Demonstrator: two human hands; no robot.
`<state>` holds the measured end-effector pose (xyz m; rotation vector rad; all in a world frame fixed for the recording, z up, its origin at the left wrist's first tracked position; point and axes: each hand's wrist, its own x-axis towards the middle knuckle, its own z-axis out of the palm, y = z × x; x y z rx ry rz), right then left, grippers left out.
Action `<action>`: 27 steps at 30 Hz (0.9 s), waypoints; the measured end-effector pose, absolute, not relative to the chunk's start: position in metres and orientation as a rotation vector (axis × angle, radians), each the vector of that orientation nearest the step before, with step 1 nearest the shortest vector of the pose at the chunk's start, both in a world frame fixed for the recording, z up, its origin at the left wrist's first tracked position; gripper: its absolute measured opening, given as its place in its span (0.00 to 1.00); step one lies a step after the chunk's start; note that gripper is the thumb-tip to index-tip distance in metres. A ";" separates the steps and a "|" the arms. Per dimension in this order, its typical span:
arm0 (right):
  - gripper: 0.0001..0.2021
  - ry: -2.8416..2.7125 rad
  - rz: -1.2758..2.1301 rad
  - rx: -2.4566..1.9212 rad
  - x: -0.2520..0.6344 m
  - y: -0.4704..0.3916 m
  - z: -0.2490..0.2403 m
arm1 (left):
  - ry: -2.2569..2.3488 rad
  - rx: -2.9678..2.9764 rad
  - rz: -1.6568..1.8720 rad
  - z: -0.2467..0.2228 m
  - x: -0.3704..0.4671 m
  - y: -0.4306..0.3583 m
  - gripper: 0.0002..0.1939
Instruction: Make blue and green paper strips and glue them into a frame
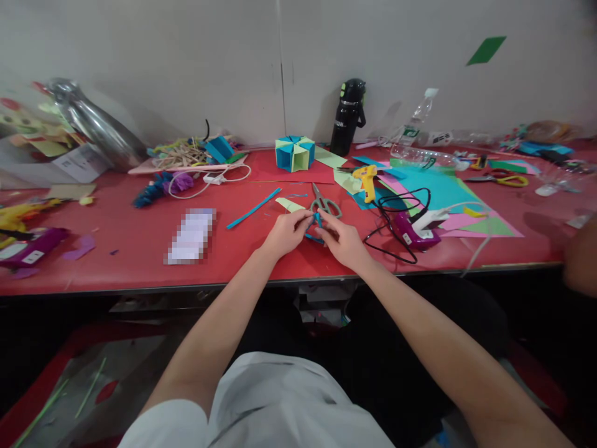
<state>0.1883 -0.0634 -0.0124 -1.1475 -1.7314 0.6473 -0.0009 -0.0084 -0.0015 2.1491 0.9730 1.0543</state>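
Note:
My left hand (289, 233) and my right hand (344, 239) are close together above the red tabletop (242, 255). Both are closed in a pinch on a narrow blue paper strip (318, 219), whose upper part is bent between the fingertips. Part of the strip is hidden by the fingers. Just beyond my hands lie grey-handled scissors (323, 203), blades pointing away. A pale green paper piece (290, 205) rests beside them. Farther left, another long blue strip (254, 209) lies diagonally on the table.
A blue and green folded paper shape (295, 154) stands at the back. On the right are a yellow glue gun (367, 182), a purple power strip (416, 231) and coloured sheets (429, 186). A black bottle (347, 118) stands behind; a blurred phone-like rectangle (191, 236) lies left.

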 end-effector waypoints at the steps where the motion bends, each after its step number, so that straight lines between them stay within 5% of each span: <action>1: 0.26 -1.732 0.636 -1.159 0.188 -0.064 -0.011 | 0.975 2.144 1.049 -0.001 0.000 -0.009 0.12; 14: 0.26 -1.725 0.757 -1.135 0.189 -0.063 -0.005 | 0.844 2.110 1.089 0.002 0.005 -0.015 0.11; 27: 0.07 -1.753 0.500 -1.014 0.202 -0.056 0.022 | 0.842 2.145 1.078 0.005 0.007 -0.016 0.09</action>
